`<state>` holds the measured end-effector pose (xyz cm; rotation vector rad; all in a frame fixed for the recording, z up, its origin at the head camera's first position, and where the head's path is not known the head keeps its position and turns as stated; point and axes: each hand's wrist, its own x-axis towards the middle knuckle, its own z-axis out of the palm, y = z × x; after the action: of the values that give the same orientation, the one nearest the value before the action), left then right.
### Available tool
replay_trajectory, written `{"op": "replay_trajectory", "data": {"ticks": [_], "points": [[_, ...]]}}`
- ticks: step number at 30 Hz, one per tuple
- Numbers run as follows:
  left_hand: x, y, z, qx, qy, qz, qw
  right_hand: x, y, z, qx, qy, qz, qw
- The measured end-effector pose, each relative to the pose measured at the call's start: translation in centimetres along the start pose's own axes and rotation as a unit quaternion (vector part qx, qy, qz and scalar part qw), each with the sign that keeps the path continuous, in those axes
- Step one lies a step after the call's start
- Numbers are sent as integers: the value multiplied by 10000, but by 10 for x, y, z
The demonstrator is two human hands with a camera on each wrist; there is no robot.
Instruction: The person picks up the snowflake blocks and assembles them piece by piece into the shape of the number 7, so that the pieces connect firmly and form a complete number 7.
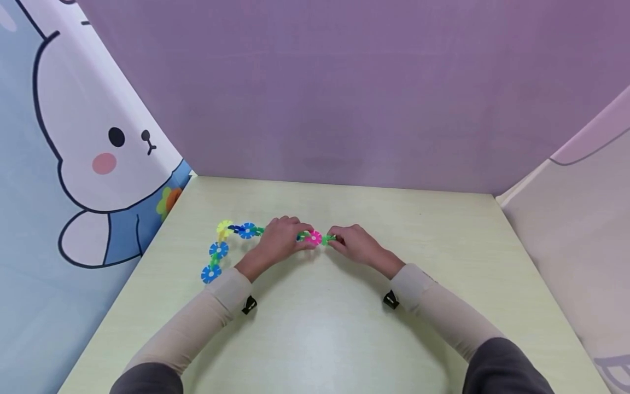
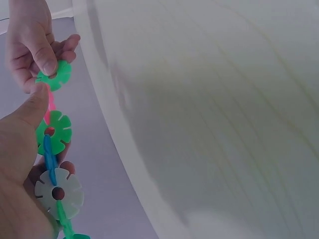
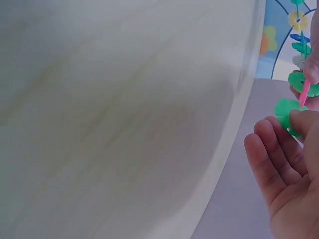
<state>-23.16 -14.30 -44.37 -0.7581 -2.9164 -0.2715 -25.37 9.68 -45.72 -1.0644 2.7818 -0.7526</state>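
Note:
A chain of notched, flower-like plastic interlocking discs runs across the table, with several blue discs [image 1: 248, 230] and a yellow disc [image 1: 225, 229] on the left. My left hand [image 1: 280, 241] grips the chain near its right end, thumb beside the pink disc [image 1: 315, 237]. In the left wrist view, a green disc [image 2: 61, 133], a blue disc [image 2: 50, 159] and a white disc [image 2: 70, 191] lie along that palm and fingers. My right hand [image 1: 363, 245] pinches the end green disc [image 3: 285, 109] between thumb and fingers. That disc meets the pink one's edge; its gripped side is partly hidden.
The pale wooden table [image 1: 320, 339] ends at a purple panel [image 1: 344, 98] behind. A cartoon-printed cloth [image 1: 83, 164] borders the left side and a pale cloth [image 1: 581, 230] the right. Small black devices [image 1: 391, 300] sit under both wrists.

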Motion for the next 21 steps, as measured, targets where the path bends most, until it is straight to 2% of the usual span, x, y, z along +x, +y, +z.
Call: {"op": "replay_trajectory", "data": {"ticks": [11,16,21], "points": [[2,5,3,70,307,127,9994,0,-3,-1,-240,201,-210,9993],[3,7,3,31,303,33,9995,0,-5,-3,-378,325,-355,9981],[4,10,3,163,295,121,9994,1,-8,-4,-559,295,-399,9972]]}}
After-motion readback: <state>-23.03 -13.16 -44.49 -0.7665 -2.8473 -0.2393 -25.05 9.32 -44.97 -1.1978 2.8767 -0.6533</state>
